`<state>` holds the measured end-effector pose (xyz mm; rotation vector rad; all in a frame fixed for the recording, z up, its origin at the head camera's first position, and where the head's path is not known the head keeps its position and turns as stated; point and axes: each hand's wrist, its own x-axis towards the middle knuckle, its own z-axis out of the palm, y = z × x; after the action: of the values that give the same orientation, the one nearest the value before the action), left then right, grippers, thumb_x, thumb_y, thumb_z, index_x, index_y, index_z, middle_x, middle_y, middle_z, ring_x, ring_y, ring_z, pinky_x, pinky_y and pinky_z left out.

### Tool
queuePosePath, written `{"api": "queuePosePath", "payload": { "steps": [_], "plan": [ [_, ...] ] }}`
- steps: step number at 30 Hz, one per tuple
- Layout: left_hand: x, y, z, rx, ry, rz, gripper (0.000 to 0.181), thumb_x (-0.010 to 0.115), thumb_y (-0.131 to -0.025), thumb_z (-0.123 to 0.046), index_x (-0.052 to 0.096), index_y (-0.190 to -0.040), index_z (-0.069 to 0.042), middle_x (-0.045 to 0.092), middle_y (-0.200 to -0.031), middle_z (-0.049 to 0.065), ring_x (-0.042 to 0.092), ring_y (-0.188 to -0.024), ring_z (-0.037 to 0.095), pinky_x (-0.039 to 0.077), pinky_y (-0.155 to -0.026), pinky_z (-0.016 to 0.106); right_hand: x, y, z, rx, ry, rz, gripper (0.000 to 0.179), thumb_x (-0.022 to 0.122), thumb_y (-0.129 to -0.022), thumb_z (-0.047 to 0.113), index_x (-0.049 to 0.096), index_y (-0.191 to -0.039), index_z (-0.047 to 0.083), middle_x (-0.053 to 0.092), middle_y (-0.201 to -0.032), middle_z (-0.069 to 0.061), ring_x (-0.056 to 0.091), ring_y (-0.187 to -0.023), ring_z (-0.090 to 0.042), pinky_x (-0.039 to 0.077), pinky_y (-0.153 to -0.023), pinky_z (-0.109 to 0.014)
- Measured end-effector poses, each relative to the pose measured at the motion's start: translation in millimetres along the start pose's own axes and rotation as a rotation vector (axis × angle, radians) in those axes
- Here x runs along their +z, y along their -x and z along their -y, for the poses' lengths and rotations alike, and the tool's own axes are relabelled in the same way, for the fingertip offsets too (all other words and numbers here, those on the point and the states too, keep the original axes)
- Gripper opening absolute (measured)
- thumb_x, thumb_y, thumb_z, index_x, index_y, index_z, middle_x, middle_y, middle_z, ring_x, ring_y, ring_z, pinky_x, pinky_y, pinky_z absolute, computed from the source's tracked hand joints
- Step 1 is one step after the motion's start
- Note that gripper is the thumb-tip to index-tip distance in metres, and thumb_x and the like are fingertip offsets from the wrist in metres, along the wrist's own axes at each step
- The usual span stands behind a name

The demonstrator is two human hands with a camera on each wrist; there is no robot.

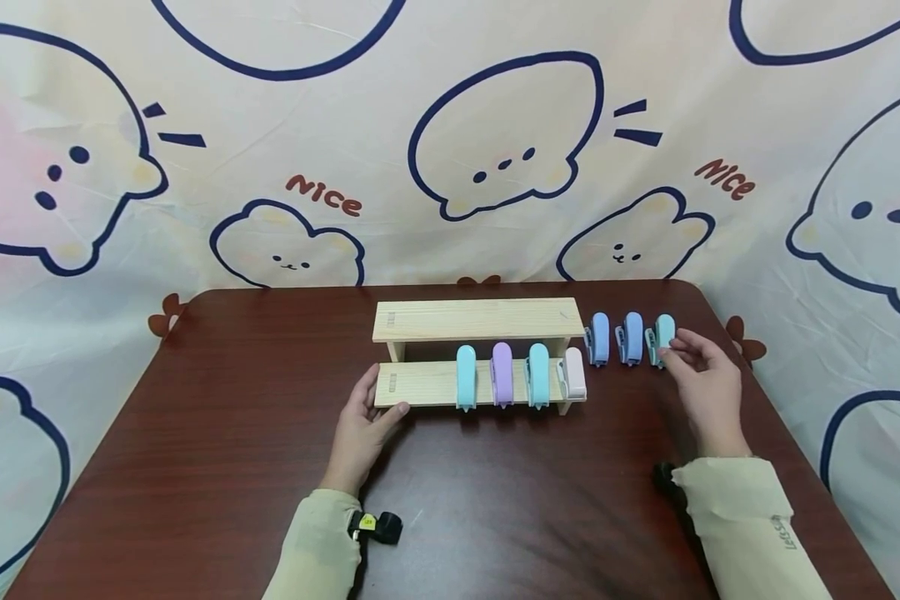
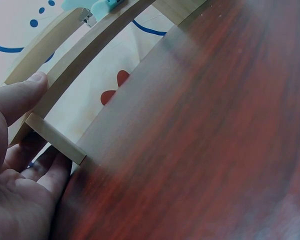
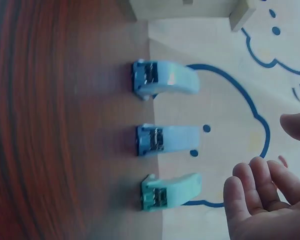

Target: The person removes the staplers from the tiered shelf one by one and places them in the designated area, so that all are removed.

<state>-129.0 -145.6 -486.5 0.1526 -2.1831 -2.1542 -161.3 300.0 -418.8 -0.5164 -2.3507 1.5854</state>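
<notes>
A two-tier wooden rack (image 1: 420, 387) stands on the table, its left end gripped by my left hand (image 1: 360, 425); the thumb (image 2: 27, 95) lies on the lower board and the fingers are beneath. On that board sit small stapler-like devices with lever handles: teal (image 1: 466, 377), purple (image 1: 502, 373), another teal (image 1: 537, 375) and white (image 1: 572, 374). Right of the rack, two blue devices (image 1: 599, 339) and a green one (image 3: 177, 192) stand in a row. My right hand (image 1: 705, 387) is beside the green one, fingers loosely bent and apart from it in the right wrist view.
The dark brown table (image 1: 217, 467) reaches back to a cloth (image 1: 375, 158) printed with cartoon faces. The rack's upper board (image 1: 480, 321) lies higher and behind the lower one. A strap with a black device (image 1: 378, 527) is on the left wrist.
</notes>
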Motion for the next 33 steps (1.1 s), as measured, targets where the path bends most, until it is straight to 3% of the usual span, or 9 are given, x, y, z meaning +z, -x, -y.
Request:
{"api": "queuePosePath", "payload": {
  "steps": [7,13,22,33],
  "plan": [
    [0.4,-0.1,-0.2,0.005,-0.013,0.004,0.083,0.073,-0.089,0.003,0.026,-0.158,-0.005,0.04,-0.156,0.015,0.044,-0.138,0.024,0.041,-0.098,0.012,10,12.1,7,-0.044,-0.045,0.038,0.055,0.072,-0.094,0.029,0.056,-0.144,0.011,0.062,-0.121,-0.001,0.058,-0.106,-0.008,0.048,-0.081,-0.008],
    [-0.3,-0.5,0.6,0.016,-0.021,0.001,0.083,0.072,-0.089,0.004,0.027,-0.158,-0.004,0.04,-0.156,0.017,0.043,-0.138,0.027,0.041,-0.1,0.013,22,20.2,14,-0.072,-0.062,0.081,0.051,0.072,-0.095,0.028,0.058,-0.141,0.011,0.06,-0.129,-0.011,0.058,-0.108,-0.011,0.049,-0.084,-0.01],
    [0.2,-1.3,-0.6,0.001,-0.003,0.019,0.083,0.072,-0.09,0.004,0.026,-0.158,-0.005,0.038,-0.158,0.015,0.042,-0.139,0.025,0.042,-0.095,0.01,41,32.7,22,-0.095,-0.089,0.124,0.05,0.073,-0.094,0.027,0.059,-0.139,0.009,0.062,-0.126,-0.01,0.059,-0.108,-0.012,0.049,-0.086,-0.011],
    [-1.0,0.1,-0.6,0.021,0.03,0.027,0.082,0.071,-0.09,0.004,0.025,-0.158,-0.004,0.039,-0.157,0.015,0.042,-0.139,0.024,0.039,-0.1,0.011,65,46.6,27,-0.166,-0.126,0.255,0.051,0.075,-0.092,0.022,0.059,-0.136,0.003,0.062,-0.126,-0.017,0.059,-0.108,-0.017,0.049,-0.088,-0.012]
  ]
}}
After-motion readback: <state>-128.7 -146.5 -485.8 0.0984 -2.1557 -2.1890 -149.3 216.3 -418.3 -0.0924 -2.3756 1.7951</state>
